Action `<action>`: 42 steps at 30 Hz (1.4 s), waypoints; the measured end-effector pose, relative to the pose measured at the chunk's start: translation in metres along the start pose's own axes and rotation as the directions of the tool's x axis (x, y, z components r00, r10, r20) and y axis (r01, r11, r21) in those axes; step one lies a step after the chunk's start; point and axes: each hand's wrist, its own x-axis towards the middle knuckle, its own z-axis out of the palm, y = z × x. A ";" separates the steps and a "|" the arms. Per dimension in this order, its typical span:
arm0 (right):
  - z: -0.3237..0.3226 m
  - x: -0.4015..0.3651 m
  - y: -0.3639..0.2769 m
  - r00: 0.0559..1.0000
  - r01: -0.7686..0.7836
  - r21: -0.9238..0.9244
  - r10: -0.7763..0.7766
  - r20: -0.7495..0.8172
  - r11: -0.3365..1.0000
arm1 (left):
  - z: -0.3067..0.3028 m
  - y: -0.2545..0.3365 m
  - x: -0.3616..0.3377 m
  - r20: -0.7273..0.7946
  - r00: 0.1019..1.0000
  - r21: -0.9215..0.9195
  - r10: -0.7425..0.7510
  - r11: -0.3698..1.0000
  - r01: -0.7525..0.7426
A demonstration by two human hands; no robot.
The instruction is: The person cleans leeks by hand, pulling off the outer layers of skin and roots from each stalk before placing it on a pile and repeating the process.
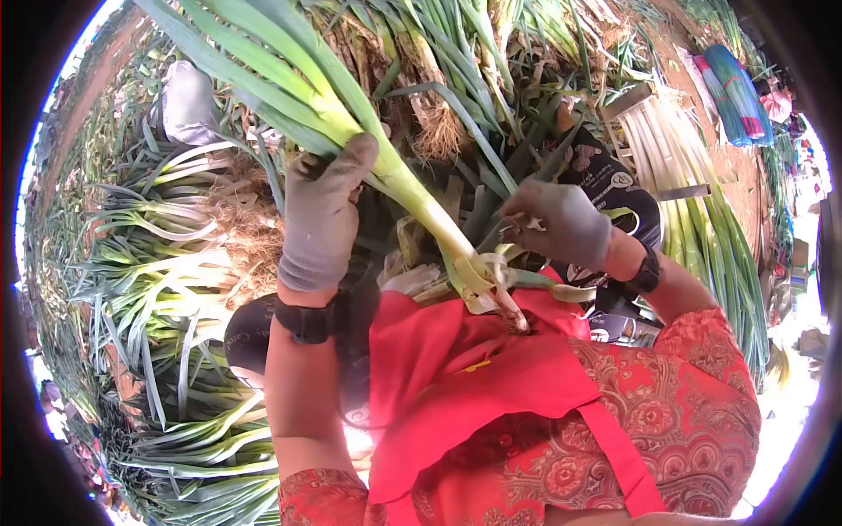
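Note:
My left hand (329,202), in a grey-white work glove, is closed round the pale green shank of a large leek (412,197). The leek slants across the view, its broad leaves up at the left and its root end low over my lap. Loose outer layers (478,276) hang split and curled near that root end. To the right of the shank, my right hand (561,219), gloved too, has its fingers curled together, apart from the leek. A long green leaf (474,131) runs down to these fingertips; I cannot tell what they hold.
Leeks with shaggy roots (241,232) lie piled at the left, and more (438,127) lie ahead. Cleaned leeks (675,167) lie in a row at the right, with a wrapped bundle (735,96) beyond. A pale sack-like object (187,103) is at the upper left. A red apron (474,386) covers my lap.

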 end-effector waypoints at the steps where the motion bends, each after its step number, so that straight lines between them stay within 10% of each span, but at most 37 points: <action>1: -0.004 0.003 -0.008 0.991 0.119 0.156 -0.107 -0.084 0.981 | -0.001 -0.001 0.003 0.041 0.997 0.135 0.065 0.988 -0.070; 3: -0.006 0.021 -0.040 0.893 0.398 -0.043 -0.398 -0.210 0.916 | 0.010 -0.017 0.004 -0.031 0.989 -0.023 0.144 0.989 -0.145; 7: 0.009 0.023 -0.028 0.811 0.574 -0.323 -0.576 0.098 0.753 | 0.010 -0.023 0.011 0.002 0.958 0.086 0.286 0.955 -0.285; 10: -0.009 -0.003 -0.025 0.829 0.537 -0.335 -0.411 0.379 0.774 | 0.014 -0.017 0.011 -0.027 1.000 -0.141 0.010 0.990 -0.014; 12: -0.008 -0.029 -0.004 0.719 0.401 -0.456 0.035 0.694 0.794 | 0.015 -0.019 0.010 -0.064 0.998 -0.186 -0.014 0.982 0.002; 18: -0.032 -0.028 -0.001 1.000 0.002 0.112 -0.005 0.024 0.994 | 0.032 0.018 0.015 -0.205 0.908 -0.349 -0.364 0.894 0.280; 20: -0.015 -0.003 -0.042 0.900 0.126 0.825 0.286 -0.328 0.551 | 0.039 0.020 0.022 -0.264 0.886 -0.312 -0.382 0.903 0.297; 22: 0.015 0.042 -0.069 0.681 0.494 0.762 0.359 -0.638 0.418 | 0.041 0.009 0.026 -0.313 0.875 -0.217 -0.370 0.925 0.313; 23: 0.026 0.062 -0.065 0.589 0.470 0.434 0.093 -0.803 0.769 | 0.044 0.015 0.027 -0.298 0.860 -0.241 -0.414 0.905 0.352; 25: 0.043 0.094 -0.087 0.572 0.472 0.375 0.046 -0.819 0.798 | 0.049 0.014 0.027 -0.309 0.907 -0.229 -0.287 0.948 0.222; 26: 0.047 0.109 -0.108 0.642 0.524 0.676 0.281 -0.713 0.518 | 0.050 0.012 0.028 -0.315 0.924 -0.227 -0.219 0.962 0.151; 27: 0.055 0.122 -0.108 0.593 0.556 0.619 0.256 -0.763 0.555 | 0.051 0.007 0.029 -0.337 0.928 -0.162 -0.159 0.981 0.109; 34: 0.084 0.133 -0.037 0.827 0.382 0.881 0.321 -0.461 0.279 | 0.044 0.007 0.023 -0.357 0.901 -0.315 -0.247 0.940 0.133; 40: 0.127 0.091 0.037 0.865 -0.102 0.775 0.440 -0.241 0.624 | 0.036 0.032 0.011 -0.163 0.958 -0.544 -0.237 0.832 0.113; 42: 0.089 0.087 0.035 0.927 -0.093 0.881 0.363 -0.094 0.465 | 0.032 0.031 0.010 -0.104 0.964 -0.582 -0.245 0.801 0.141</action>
